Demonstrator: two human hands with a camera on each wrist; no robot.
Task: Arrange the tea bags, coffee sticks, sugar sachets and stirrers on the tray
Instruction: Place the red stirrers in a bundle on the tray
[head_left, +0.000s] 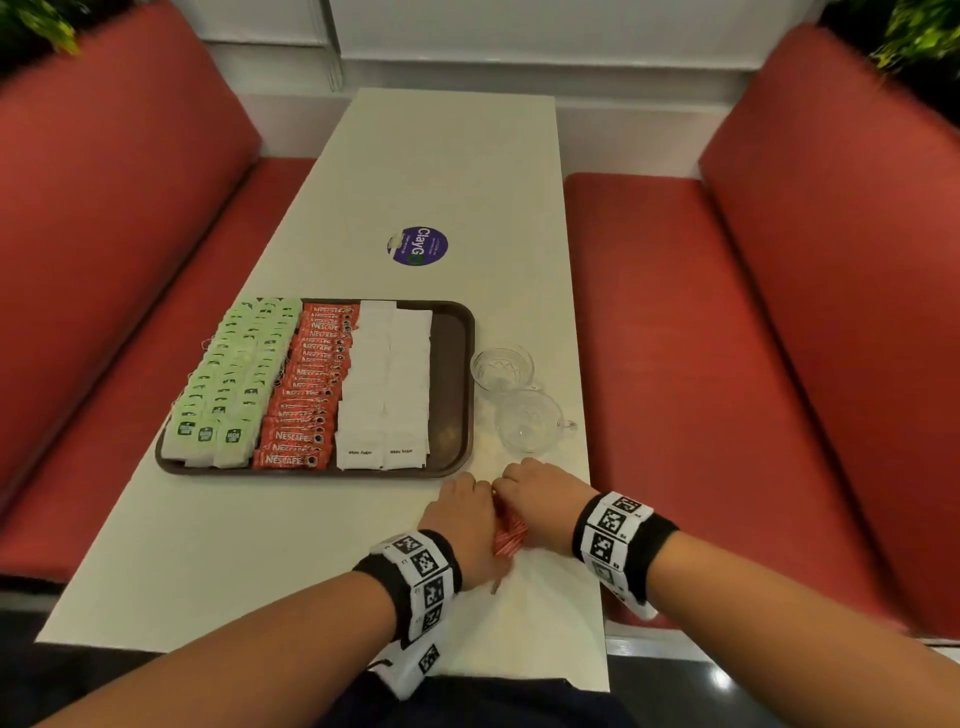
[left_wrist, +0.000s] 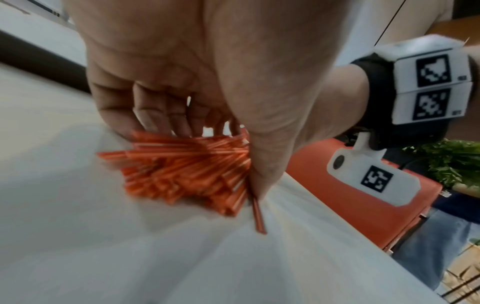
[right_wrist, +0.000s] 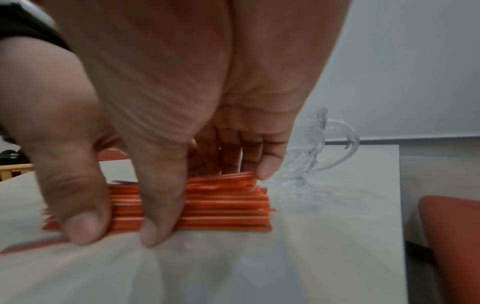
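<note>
A bundle of red stirrers (head_left: 509, 538) lies on the white table near its front right, below the brown tray (head_left: 451, 395). My left hand (head_left: 467, 499) and right hand (head_left: 524, 483) hold it from both sides. In the left wrist view the left hand (left_wrist: 207, 156) curls fingers and thumb over the stirrers (left_wrist: 182, 174), and one stirrer (left_wrist: 258, 216) sticks out loose. In the right wrist view the right hand (right_wrist: 210, 199) pinches the stirrers (right_wrist: 228, 214) between thumb and fingers. On the tray lie rows of green tea bags (head_left: 234, 379), red coffee sticks (head_left: 311, 384) and white sugar sachets (head_left: 387, 384).
A bare strip runs down the tray's right side. Two glass cups (head_left: 501, 369) (head_left: 530, 421) stand just right of the tray, close beyond my hands. A round purple sticker (head_left: 417, 246) is on the table farther back. Red benches (head_left: 779, 364) flank the table.
</note>
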